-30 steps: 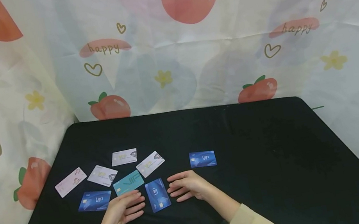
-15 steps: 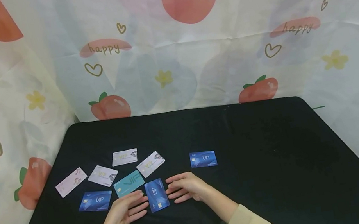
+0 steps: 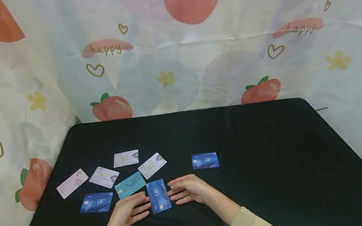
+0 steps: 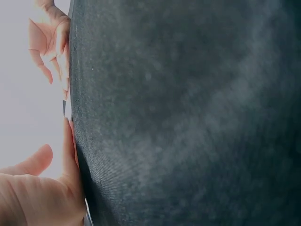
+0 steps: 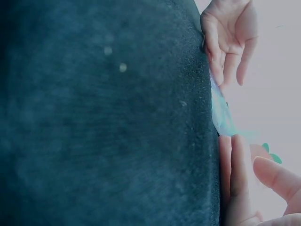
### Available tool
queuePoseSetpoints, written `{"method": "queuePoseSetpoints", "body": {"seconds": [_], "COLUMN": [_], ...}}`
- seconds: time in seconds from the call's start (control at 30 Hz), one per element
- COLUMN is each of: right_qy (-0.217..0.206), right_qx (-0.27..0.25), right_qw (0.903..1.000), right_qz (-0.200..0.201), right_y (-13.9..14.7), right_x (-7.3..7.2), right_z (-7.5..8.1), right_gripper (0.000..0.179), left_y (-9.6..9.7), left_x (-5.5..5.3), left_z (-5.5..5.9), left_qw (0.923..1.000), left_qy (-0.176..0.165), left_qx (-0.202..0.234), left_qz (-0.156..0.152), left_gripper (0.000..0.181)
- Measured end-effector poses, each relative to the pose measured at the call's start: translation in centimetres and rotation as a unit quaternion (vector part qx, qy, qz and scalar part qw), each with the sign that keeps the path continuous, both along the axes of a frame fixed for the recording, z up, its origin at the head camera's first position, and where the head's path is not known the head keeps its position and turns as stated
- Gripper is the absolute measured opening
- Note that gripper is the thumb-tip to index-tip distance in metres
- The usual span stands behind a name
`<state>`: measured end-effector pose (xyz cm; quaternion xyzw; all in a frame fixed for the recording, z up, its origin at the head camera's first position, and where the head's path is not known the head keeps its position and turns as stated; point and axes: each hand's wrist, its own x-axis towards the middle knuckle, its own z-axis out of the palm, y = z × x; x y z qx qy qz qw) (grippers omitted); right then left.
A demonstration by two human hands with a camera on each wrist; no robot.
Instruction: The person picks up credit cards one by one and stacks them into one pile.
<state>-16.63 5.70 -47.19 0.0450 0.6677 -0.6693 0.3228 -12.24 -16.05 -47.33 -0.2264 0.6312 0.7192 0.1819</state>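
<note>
My left hand [image 3: 129, 212] and right hand [image 3: 190, 190] are flanking the nearest blue card [image 3: 159, 196] on the counter [image 3: 276, 169] — closer than before, both extended (clamping nothing) — and it is lying straighter, apparently being squared.

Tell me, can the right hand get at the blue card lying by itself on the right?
Probably yes. The right hand is close by, on the near side of that lone blue card; no other card sits between them, and only black tabletop shows in the gap.
</note>
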Motion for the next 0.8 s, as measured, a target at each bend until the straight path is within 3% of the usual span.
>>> {"method": "queuePoseSetpoints", "body": {"seconds": [0.23, 0.8], "right_qy": [-0.008, -0.016], "right_qx": [-0.004, -0.012], "right_qw": [1.0, 0.9998], "right_qz": [0.002, 0.002], "right_y": [0.06, 0.16], "right_x": [-0.1, -0.18], "right_z": [0.06, 0.06], "right_gripper": [0.031, 0.033], "left_y": [0.17, 0.37], "left_x": [0.11, 0.18], "left_z": [0.15, 0.65], "left_qw": [0.999, 0.9952], "left_qy": [0.009, 0.01], "left_qx": [-0.038, -0.077], "left_qz": [-0.021, -0.059], "left_gripper": [0.037, 0.04]}}
